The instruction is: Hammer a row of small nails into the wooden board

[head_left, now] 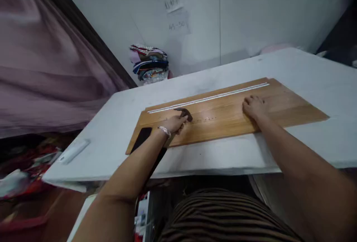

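Observation:
My left hand (173,123) is wrapped round a hammer (187,114), gripping it close to its dark claw head, and the handle runs back under my forearm. The head is over the left half of a wooden board (231,112) that lies on the table. Small nail-like pieces (205,118) sit in a row on the wood, right of the hammer. My right hand (253,106) rests on the right half of the board with its fingers curled in; whatever they hold, if anything, is hidden. Two thin white strips (209,98) run lengthwise along the board's far side.
A black phone-like slab (141,138) lies at the board's left end. On the white table (111,134) is a white oblong object (74,152) near the left edge. Folded cloths (150,63) are stacked by the wall, and a pink curtain (50,60) hangs at left.

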Demonstrator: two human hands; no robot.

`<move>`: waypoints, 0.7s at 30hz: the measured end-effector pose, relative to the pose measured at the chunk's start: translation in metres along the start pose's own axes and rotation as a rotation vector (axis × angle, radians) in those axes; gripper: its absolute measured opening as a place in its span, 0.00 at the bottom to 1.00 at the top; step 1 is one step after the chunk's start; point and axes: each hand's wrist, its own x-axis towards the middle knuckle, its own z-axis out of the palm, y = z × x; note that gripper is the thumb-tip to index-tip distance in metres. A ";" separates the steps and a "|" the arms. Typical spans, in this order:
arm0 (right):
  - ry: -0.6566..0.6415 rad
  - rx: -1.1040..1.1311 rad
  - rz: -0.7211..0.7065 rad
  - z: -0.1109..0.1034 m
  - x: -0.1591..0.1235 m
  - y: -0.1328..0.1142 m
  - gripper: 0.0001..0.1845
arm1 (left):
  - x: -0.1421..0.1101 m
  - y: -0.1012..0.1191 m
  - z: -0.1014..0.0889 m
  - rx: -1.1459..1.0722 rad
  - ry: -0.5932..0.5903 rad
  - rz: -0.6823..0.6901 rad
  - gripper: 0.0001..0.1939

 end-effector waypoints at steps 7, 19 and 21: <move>-0.026 0.016 0.001 0.001 0.004 0.003 0.26 | 0.001 -0.001 0.005 0.005 0.003 -0.023 0.17; -0.009 0.046 0.000 0.002 0.003 0.003 0.25 | 0.003 0.000 -0.002 -0.031 0.004 0.003 0.17; -0.001 0.048 0.001 0.002 0.003 0.002 0.25 | 0.003 0.000 0.000 -0.028 0.009 -0.009 0.17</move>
